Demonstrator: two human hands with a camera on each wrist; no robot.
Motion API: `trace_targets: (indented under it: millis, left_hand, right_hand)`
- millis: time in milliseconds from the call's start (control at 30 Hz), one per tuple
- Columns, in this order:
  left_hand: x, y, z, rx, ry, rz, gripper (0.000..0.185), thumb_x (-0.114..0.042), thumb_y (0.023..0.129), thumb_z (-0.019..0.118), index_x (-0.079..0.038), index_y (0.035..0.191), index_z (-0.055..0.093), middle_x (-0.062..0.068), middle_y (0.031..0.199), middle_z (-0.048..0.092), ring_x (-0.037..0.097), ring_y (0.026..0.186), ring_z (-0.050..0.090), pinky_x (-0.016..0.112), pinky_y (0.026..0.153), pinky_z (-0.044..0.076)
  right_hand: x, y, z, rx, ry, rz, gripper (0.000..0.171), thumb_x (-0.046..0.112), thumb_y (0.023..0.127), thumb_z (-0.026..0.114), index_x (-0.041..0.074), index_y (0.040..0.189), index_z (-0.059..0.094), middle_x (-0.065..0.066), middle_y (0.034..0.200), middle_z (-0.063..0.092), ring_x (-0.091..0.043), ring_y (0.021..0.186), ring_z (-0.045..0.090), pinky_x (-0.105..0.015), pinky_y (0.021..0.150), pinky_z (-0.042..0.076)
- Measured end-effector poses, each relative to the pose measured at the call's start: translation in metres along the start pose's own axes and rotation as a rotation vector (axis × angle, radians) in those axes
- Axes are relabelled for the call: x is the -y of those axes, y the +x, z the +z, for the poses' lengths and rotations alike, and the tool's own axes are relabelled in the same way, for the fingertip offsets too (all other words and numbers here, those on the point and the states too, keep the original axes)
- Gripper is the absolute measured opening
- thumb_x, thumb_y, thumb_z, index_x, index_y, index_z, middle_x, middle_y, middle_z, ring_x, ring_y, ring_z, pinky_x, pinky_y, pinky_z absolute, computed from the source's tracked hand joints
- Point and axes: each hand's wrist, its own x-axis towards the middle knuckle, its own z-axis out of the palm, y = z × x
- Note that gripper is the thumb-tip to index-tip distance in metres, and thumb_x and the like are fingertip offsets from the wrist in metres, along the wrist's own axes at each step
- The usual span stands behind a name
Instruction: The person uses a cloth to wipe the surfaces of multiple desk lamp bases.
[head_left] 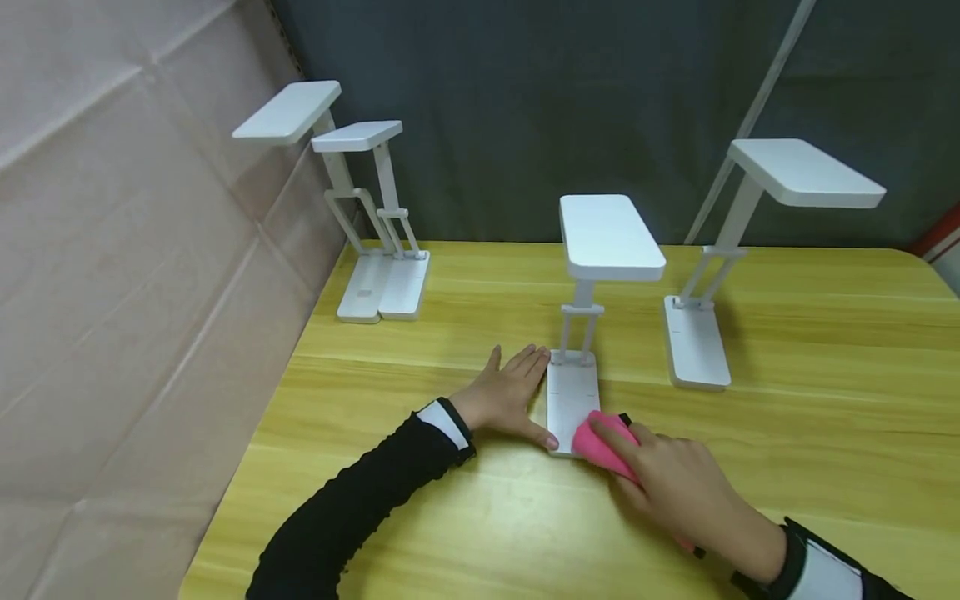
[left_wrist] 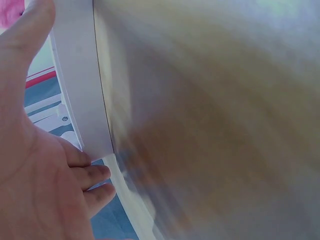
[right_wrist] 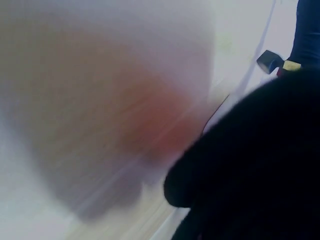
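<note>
Tbh, best to brace front lamp on surface with left hand spread wide along lamp's left side, and wipe lightly with cloth gripped in right hand at lamp's near right corner.

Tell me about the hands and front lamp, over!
Left hand touching desk lamp base. Right hand holding pink cloth on it. Three other lamps farther back, not blocking.

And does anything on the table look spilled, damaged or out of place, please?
Nothing looks spilled or damaged on the table. One small oddity: at the back left, the outer lamp and inner lamp stand crowded side by side, while the centre lamp and right lamp stand apart.
</note>
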Motion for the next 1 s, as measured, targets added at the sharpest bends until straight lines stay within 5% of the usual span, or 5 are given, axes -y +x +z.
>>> trace_targets:
  millis: [267, 367, 633, 767, 1000]
  left_hand:
    - [0.002, 0.000, -0.001, -0.003, -0.028, 0.009, 0.128, -0.081, 0.067, 0.059, -0.005, 0.153, 0.002, 0.009, 0.159, 0.003, 0.020, 0.145, -0.001, 0.058, 0.111, 0.002]
    - [0.004, -0.002, 0.000, -0.007, -0.034, 0.003, 0.128, -0.081, 0.067, 0.059, -0.005, 0.153, 0.002, 0.009, 0.159, 0.003, 0.019, 0.145, -0.001, 0.058, 0.111, 0.001]
    - [0.005, -0.005, 0.005, -0.016, -0.069, 0.000, 0.127, -0.082, 0.067, 0.059, -0.006, 0.153, 0.003, 0.008, 0.159, 0.005, 0.019, 0.145, 0.000, 0.057, 0.111, 0.002]
    - [0.002, -0.005, 0.005, -0.017, -0.086, 0.020, 0.126, -0.081, 0.068, 0.059, -0.006, 0.153, 0.003, 0.008, 0.159, 0.005, 0.020, 0.145, -0.001, 0.058, 0.111, 0.002]
    - [0.000, -0.003, 0.000, -0.013, -0.009, 0.010, 0.126, -0.081, 0.068, 0.057, -0.006, 0.153, 0.002, 0.009, 0.159, 0.003, 0.020, 0.145, -0.001, 0.057, 0.111, 0.000]
  right_hand:
    - [-0.005, 0.000, -0.022, 0.183, 0.205, 0.010, 0.051, 0.030, 0.082, 0.073, 0.023, 0.130, 0.060, -0.007, 0.107, 0.069, -0.011, 0.074, 0.063, -0.029, 0.052, 0.046]
    - [-0.010, 0.017, -0.032, 0.176, 0.251, 0.020, 0.051, 0.031, 0.082, 0.073, 0.021, 0.131, 0.060, -0.006, 0.106, 0.069, -0.011, 0.075, 0.061, -0.031, 0.053, 0.047]
    - [-0.017, 0.077, -0.010, -0.008, 0.037, -0.073, 0.054, 0.026, 0.082, 0.071, 0.015, 0.132, 0.057, -0.011, 0.081, 0.063, -0.009, 0.045, 0.042, -0.024, 0.037, 0.036]
    - [-0.014, 0.081, 0.007, -0.027, -0.055, -0.111, 0.055, 0.030, 0.082, 0.071, 0.014, 0.132, 0.057, -0.014, 0.082, 0.063, -0.008, 0.042, 0.038, -0.023, 0.036, 0.034]
    - [-0.007, 0.071, 0.008, -0.030, -0.052, -0.099, 0.053, 0.028, 0.080, 0.071, 0.014, 0.129, 0.060, -0.015, 0.084, 0.063, -0.008, 0.039, 0.032, -0.022, 0.035, 0.025]
